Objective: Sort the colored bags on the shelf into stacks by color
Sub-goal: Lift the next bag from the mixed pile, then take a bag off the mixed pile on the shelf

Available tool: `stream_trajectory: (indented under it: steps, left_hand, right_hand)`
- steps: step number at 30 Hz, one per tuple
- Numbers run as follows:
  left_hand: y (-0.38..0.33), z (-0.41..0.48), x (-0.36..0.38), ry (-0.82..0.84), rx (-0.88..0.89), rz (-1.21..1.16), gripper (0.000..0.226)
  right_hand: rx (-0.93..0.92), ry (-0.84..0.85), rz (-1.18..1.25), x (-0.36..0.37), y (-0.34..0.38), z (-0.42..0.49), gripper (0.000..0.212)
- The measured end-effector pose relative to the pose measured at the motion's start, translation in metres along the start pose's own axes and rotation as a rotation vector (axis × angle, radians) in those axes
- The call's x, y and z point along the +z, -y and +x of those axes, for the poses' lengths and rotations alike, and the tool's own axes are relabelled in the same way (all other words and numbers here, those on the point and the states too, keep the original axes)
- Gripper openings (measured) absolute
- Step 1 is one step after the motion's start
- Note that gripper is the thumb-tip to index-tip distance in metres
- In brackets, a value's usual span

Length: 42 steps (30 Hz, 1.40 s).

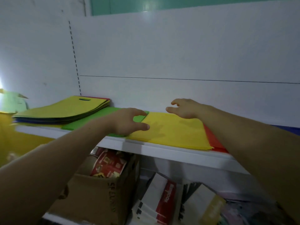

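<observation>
Shelf (pixel 162 151) holds bag pile (pixel 61 109), slot (pixel 84 99) toward wall (pixel 162 54)

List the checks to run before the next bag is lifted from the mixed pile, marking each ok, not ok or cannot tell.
1. The left hand holds nothing: ok.
2. The right hand holds nothing, over the back of the yellow stack: ok.
3. The mixed pile is sorted: not ok; yellow-green, blue and red layers show.
4. The green stack is one colour where visible: ok.
5. The red stack is one colour: cannot tell; the right forearm covers much of it.
</observation>
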<state>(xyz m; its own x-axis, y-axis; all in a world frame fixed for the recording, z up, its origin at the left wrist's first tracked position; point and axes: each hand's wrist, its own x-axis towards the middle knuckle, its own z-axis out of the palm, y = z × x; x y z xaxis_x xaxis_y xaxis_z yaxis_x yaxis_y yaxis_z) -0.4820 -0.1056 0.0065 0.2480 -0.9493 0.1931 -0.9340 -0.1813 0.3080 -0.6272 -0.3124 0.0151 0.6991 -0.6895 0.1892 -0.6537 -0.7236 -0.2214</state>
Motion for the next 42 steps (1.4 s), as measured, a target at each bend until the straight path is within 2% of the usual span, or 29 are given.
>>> stream_trajectory:
  steps: [9,17,29,34,42]
  left_hand:
    - [0.154,-0.069,-0.069,-0.01,-0.144,0.051,0.066]
    - [0.246,-0.088,-0.097,-0.05,-0.231,0.014,0.063]
    - [0.346,-0.013,-0.115,-0.081,-0.3,0.051,0.063]
    - [0.381,0.019,-0.119,-0.082,-0.299,0.042,0.063]
    - [0.437,0.052,-0.124,0.006,-0.29,0.081,0.061]
  right_hand:
    - [-0.134,0.044,0.047,0.049,0.177,0.052,0.071]
    - [-0.22,0.087,0.053,0.085,0.274,0.104,0.071]
    - [-0.242,0.072,0.015,0.131,0.319,0.226,0.071]
    - [-0.188,0.108,-0.031,0.14,0.317,0.26,0.072]
    - [-0.034,0.127,-0.19,0.15,0.322,0.275,0.074]
